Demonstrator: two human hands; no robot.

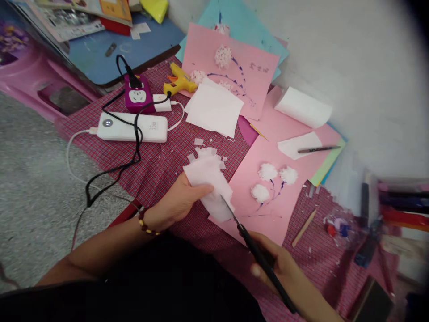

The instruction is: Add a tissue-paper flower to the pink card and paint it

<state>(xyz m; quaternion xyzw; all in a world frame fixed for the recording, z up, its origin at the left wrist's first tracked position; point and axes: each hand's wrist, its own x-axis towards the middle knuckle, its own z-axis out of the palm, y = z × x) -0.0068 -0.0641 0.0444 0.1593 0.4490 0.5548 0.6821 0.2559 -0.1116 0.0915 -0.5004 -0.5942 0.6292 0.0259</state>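
My left hand pinches a white sheet of paper, its thumb lying on top. Black-handled scissors are held in my right hand, their blades reaching the right part of the sheet. Small white paper squares lie in a pile just beyond the sheet's far edge. Right of the sheet, a pink card carries three fluffy white flower heads with drawn purple stems. A stack of white paper rests farther back.
A yellow glue gun, a purple socket adapter and a white power bank with looping cables are at the left. A second pink card with flowers lies at the back. A wooden stick and a pen lie rightward.
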